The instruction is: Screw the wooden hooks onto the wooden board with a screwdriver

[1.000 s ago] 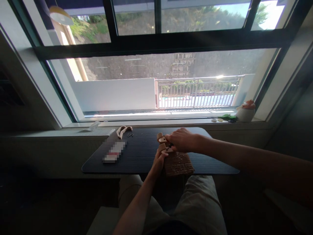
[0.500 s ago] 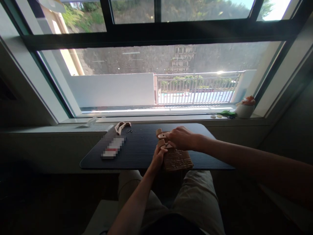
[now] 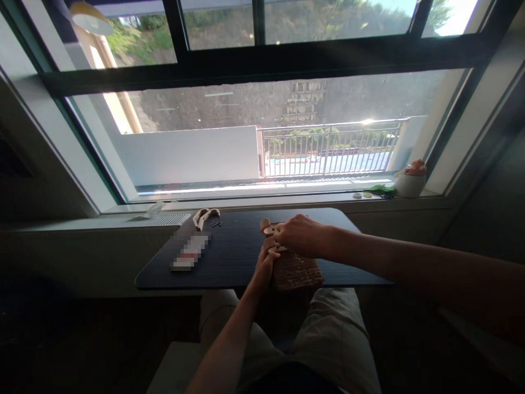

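A brown wooden block with a rough, crumb-strewn top lies at the table's near edge. Pale, curved wooden pieces rest across its far end. My left hand is closed around the block's left side, its fingers pressing the nearer pale wooden piece down. Over these pieces my right hand is bent into a fist, knuckles up. Whatever its fingers pinch is hidden beneath the hand. The two hands are close together, near the table's middle.
On the dark table, two curved pale wooden parts lie at the back left beside several small screws. A blurred-out packet lies nearer. Behind is a window sill with a white pot and green leaves.
My right hand has shifted slightly left and turned a little over the pale wooden pieces. My left hand stays in place. The head view has tilted slightly upward.
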`<state>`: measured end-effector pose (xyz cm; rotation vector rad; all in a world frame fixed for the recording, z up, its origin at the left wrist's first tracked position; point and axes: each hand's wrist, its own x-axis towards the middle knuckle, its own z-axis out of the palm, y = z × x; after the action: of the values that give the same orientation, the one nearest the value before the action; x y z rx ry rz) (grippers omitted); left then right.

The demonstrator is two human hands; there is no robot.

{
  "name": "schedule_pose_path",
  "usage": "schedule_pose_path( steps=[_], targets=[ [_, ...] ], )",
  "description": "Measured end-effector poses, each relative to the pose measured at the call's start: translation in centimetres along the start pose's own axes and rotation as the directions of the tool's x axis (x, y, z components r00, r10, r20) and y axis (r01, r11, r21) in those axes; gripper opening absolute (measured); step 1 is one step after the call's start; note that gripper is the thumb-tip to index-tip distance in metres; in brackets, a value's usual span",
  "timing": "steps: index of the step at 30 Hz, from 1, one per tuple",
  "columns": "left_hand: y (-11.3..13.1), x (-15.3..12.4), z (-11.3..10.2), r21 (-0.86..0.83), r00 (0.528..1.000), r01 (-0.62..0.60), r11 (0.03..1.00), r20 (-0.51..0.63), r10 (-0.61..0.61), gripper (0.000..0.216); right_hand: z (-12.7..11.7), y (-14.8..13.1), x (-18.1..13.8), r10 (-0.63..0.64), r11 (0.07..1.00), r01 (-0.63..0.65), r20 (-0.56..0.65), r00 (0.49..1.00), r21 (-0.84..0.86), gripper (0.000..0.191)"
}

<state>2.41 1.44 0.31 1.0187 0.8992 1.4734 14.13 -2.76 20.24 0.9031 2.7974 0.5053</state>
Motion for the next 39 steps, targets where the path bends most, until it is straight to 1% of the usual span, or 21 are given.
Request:
schedule_pose_path(
  steps=[2, 3, 4, 6, 8, 10, 12, 14, 15, 18, 20, 21, 22, 24, 25, 27, 29, 33, 34, 38, 39],
  targets=[
    [0.0, 0.0, 0.0, -0.007, 1.0, 0.001, 1.0, -0.005, -0.001, 0.035, 0.3, -0.5, 0.2, -0.005, 1.0, 0.005, -0.035, 0.999, 0.01, 0.022],
    [0.1, 0.1, 0.0, -0.009, 1.0, 0.003, 1.0, -0.006, -0.003, 0.035, 0.5, -0.6, 0.4, 0.017, 0.999, -0.016, -0.051, 0.999, 0.029, 0.022],
    [0.1, 0.1, 0.0, -0.01, 1.0, 0.005, 1.0, -0.005, -0.005, 0.034, 0.7, -0.6, 0.4, 0.055, 0.997, -0.051, -0.062, 0.997, 0.056, 0.022],
    [0.2, 0.0, 0.0, -0.008, 1.0, 0.01, 1.0, 0.0, -0.01, 0.033, 1.2, -0.4, 0.4, 0.178, 0.977, -0.168, -0.064, 0.982, 0.133, 0.023],
    [0.2, -0.1, -0.1, -0.006, 1.0, 0.014, 1.0, 0.002, -0.014, 0.032, 1.7, 0.1, 0.0, 0.314, 0.933, -0.299, -0.052, 0.948, 0.2, 0.024],
    [0.3, -0.4, -0.1, -0.006, 1.0, 0.017, 1.0, 0.001, -0.017, 0.033, 2.3, 0.8, -0.7, 0.41, 0.889, -0.391, -0.035, 0.911, 0.24, 0.03],
    [0.3, -0.7, -0.1, -0.009, 1.0, 0.025, 1.0, 0.0, -0.025, 0.033, 3.2, 1.1, -1.5, 0.441, 0.866, -0.413, -0.04, 0.897, 0.283, 0.031],
    [0.2, -0.9, -0.1, -0.019, 0.999, 0.044, 0.999, 0.002, -0.044, 0.033, 4.0, 0.7, -2.3, 0.526, 0.792, -0.447, -0.095, 0.845, 0.415, 0.03],
    [0.2, -1.0, -0.1, -0.028, 0.998, 0.055, 0.998, 0.003, -0.055, 0.034, 4.4, 0.2, -2.6, 0.561, 0.769, -0.465, -0.114, 0.82, 0.439, 0.03],
    [0.0, -1.1, -0.4, -0.069, 0.997, 0.078, 0.995, 0.026, -0.077, 0.043, 5.5, -1.6, -3.6, 0.604, 0.744, -0.478, -0.164, 0.78, 0.467, 0.029],
    [-0.2, -1.1, -0.5, -0.093, 0.995, 0.1, 0.991, 0.034, -0.097, 0.045, 6.0, -2.8, -4.5, 0.577, 0.758, -0.413, -0.223, 0.786, 0.504, 0.03],
    [-0.2, -1.1, -0.6, -0.1, 0.993, 0.116, 0.988, 0.02, -0.115, 0.043, 6.3, -3.1, -5.0, 0.569, 0.757, -0.37, -0.266, 0.778, 0.538, 0.03],
    [-0.3, -1.1, -0.7, -0.105, 0.992, 0.129, 0.986, 0.009, -0.129, 0.041, 6.6, -3.3, -5.6, 0.571, 0.752, -0.332, -0.31, 0.76, 0.57, 0.029],
    [-0.3, -1.1, -0.8, -0.12, 0.99, 0.142, 0.983, 0.012, -0.142, 0.043, 7.5, -3.0, -6.8, 0.62, 0.719, -0.282, -0.402, 0.674, 0.635, 0.026],
    [-0.3, -1.1, -0.9, -0.131, 0.99, 0.143, 0.981, 0.033, -0.14, 0.047, 8.0, -2.5, -7.2, 0.668, 0.682, -0.295, -0.406, 0.624, 0.67, 0.027],
    [-0.3, -1.1, -0.9, -0.154, 0.988, 0.145, 0.977, 0.077, -0.135, 0.055, 9.3, -1.4, -7.7, 0.771, 0.594, -0.334, -0.399, 0.497, 0.732, 0.03],
    [-0.2, -1.1, -0.8, -0.171, 0.986, 0.157, 0.973, 0.088, -0.144, 0.06, 10.7, -0.4, -7.6, 0.827, 0.514, -0.347, -0.345, 0.444, 0.785, 0.029],
    [0.1, -1.1, -0.8, -0.175, 0.981, 0.187, 0.967, 0.077, -0.176, 0.068, 12.8, 0.5, -6.8, 0.853, 0.414, -0.292, -0.256, 0.454, 0.862, 0.028],
    [0.2, -1.2, -0.8, -0.17, 0.98, 0.19, 0.967, 0.089, -0.177, 0.068, 13.0, 0.5, -6.6, 0.865, 0.39, -0.294, -0.237, 0.443, 0.873, 0.028],
    [0.5, -1.2, -0.8, -0.16, 0.979, 0.186, 0.969, 0.117, -0.168, 0.065, 13.2, 0.5, -6.4, 0.919, 0.299, -0.366, -0.163, 0.36, 0.881, 0.035],
    [0.5, -1.2, -0.8, -0.159, 0.98, 0.182, 0.97, 0.114, -0.165, 0.065, 13.2, 0.5, -6.4, 0.922, 0.29, -0.381, -0.15, 0.356, 0.878, 0.037]
  ],
)
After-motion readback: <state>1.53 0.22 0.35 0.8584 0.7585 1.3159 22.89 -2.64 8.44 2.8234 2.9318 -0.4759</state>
